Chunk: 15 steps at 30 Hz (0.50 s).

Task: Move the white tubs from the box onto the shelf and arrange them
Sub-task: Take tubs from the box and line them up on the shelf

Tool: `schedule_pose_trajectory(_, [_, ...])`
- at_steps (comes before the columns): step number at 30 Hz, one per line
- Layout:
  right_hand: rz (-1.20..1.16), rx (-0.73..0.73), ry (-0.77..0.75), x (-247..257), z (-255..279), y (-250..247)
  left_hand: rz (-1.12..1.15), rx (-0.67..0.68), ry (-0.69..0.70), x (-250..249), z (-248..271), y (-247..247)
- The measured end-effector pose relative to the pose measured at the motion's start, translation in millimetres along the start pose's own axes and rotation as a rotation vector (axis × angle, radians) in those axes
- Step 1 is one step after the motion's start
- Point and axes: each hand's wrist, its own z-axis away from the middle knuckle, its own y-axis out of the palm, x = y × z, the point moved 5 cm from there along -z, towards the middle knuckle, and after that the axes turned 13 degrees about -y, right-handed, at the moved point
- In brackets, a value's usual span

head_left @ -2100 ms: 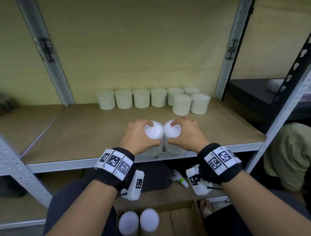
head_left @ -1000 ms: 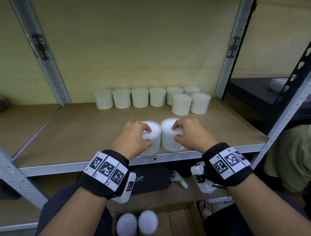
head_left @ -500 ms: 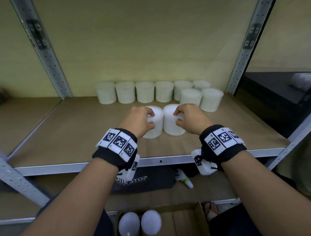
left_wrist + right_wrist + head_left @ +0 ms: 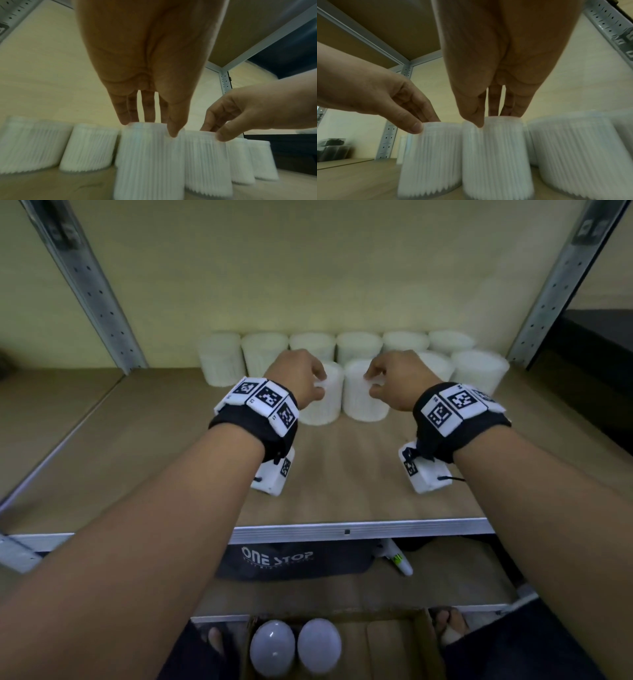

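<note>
Box (image 4: 394, 642) lying nearest, below the shelf, two white tubs (image 4: 296, 647) sitting inside. On the shelf (image 4: 342, 474), left hand (image 4: 301, 378) pinching the rim of the left tub (image 4: 325, 402); right hand (image 4: 397, 378) pinching the rim of the right tub (image 4: 361, 402). Both tubs standing upright, side by side. Behind them, a row of tubs (image 4: 359, 347) lining the wall.

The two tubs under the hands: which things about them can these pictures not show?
- Left tub: head view, the left hand hides its top rim.
- Right tub: right hand covers its rim too.
- Both wrist views: motion blur smears the ribbed walls, so contact with the shelf is unclear.
</note>
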Motion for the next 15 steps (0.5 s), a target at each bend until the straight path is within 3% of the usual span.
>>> schedule_pose_trajectory(15, [0.049, -0.023, -0.025, -15, -24, 9, -0.035, -0.034, -0.03, -3, -28, 7])
